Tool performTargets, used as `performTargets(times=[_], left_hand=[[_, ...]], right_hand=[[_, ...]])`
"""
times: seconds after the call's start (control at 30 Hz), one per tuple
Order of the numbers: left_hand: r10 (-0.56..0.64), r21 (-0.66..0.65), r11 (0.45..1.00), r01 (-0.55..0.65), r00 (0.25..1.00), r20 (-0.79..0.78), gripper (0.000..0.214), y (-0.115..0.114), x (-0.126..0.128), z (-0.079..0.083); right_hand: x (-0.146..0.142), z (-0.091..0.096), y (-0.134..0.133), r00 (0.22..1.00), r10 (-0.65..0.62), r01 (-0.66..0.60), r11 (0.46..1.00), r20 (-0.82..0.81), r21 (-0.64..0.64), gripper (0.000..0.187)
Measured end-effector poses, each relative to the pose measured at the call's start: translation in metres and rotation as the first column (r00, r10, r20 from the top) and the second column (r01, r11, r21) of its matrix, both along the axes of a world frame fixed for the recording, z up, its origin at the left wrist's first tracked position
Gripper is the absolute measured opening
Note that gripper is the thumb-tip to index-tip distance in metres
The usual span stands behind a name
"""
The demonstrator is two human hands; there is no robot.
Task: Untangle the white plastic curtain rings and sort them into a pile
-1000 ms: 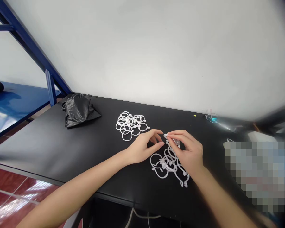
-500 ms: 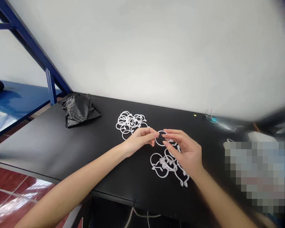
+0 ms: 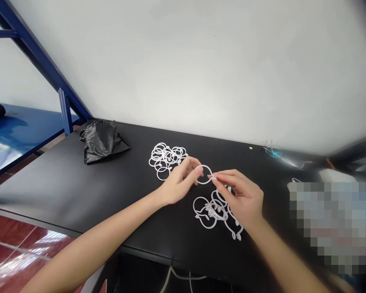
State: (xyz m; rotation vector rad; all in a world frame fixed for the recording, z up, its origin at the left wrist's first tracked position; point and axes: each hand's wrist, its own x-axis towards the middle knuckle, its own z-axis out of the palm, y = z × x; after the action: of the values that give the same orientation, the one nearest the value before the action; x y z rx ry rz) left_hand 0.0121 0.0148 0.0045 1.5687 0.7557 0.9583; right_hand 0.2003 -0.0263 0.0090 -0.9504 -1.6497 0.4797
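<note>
Between my hands is a white plastic shower curtain ring [image 3: 205,165], held just above the table. My right hand [image 3: 242,195] pinches the ring's knobbed end with thumb and fingertips. At the ring's opposite side, my left hand [image 3: 179,179] grips it between thumb and curled fingers. Behind my left hand lies a cluster of similar white rings [image 3: 168,154], which look closed. Nearer to me, partly under my right hand, is a loose heap of white rings [image 3: 218,212], some with their ends apart.
The black table [image 3: 134,215] runs along a pale wall [image 3: 183,73]. A crumpled black plastic bag [image 3: 100,140] lies at the back left. On the right sit clear plastic wrapping [image 3: 288,162] and a blurred-out item [image 3: 335,228]. A blue metal frame [image 3: 49,69] stands left.
The ring has shifted slightly left and turned, so its knobbed end now sits in my right fingertips. My right fingers have closed from a looser spread into a pinch.
</note>
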Motion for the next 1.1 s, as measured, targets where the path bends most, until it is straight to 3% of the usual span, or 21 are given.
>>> performTargets(times=[0.03, 0.1, 0.2, 0.3, 0.6, 0.77, 0.87, 0.97, 1.1], left_hand=[[0.022, 0.169, 0.986, -0.005, 0.995, -0.096, 0.033, -0.003, 0.0, 0.0], [0.083, 0.439, 0.898, 0.042, 0.962, -0.262, 0.038, -0.007, -0.001, -0.001], [0.195, 0.619, 0.784, 0.047, 0.928, -0.318, 0.038, -0.007, -0.004, -0.003], [0.228, 0.657, 0.753, 0.038, 0.921, -0.315, 0.043, -0.005, -0.005, -0.004], [0.205, 0.621, 0.781, 0.065, 0.913, -0.353, 0.039, -0.006, -0.003, -0.002], [0.234, 0.657, 0.75, 0.071, 0.901, -0.365, 0.039, -0.002, -0.006, 0.0], [0.364, 0.747, 0.663, 0.056, 0.847, -0.387, 0.037, 0.01, -0.014, 0.001], [0.489, 0.812, 0.578, 0.086, 0.759, -0.429, 0.036, 0.025, -0.025, -0.003], [0.527, 0.782, 0.597, 0.179, 0.647, -0.55, 0.036, 0.037, -0.035, -0.009]], right_hand=[[-0.002, -0.001, -0.001, 1.0, 0.012, -0.012, 1.0, -0.001, 0.0, 0.032], [-0.005, -0.003, -0.003, 0.999, 0.042, -0.042, 0.999, -0.01, -0.007, 0.033], [-0.009, -0.006, -0.007, 0.996, 0.078, -0.079, 0.997, -0.036, -0.017, 0.035], [-0.01, -0.007, -0.008, 0.995, 0.094, -0.095, 0.995, -0.047, -0.026, 0.035], [-0.007, -0.007, -0.006, 0.997, 0.081, -0.08, 0.997, -0.008, 0.015, 0.033], [-0.005, -0.002, -0.006, 0.999, 0.036, -0.035, 0.999, 0.022, -0.035, 0.03], [0.009, 0.002, 0.002, 0.997, -0.074, 0.075, 0.985, 0.012, -0.155, 0.033], [0.029, 0.001, 0.016, 0.964, -0.232, 0.259, 0.93, 0.131, -0.259, 0.018], [0.049, -0.007, 0.027, 0.892, -0.181, 0.323, 0.897, 0.414, -0.303, 0.009]])
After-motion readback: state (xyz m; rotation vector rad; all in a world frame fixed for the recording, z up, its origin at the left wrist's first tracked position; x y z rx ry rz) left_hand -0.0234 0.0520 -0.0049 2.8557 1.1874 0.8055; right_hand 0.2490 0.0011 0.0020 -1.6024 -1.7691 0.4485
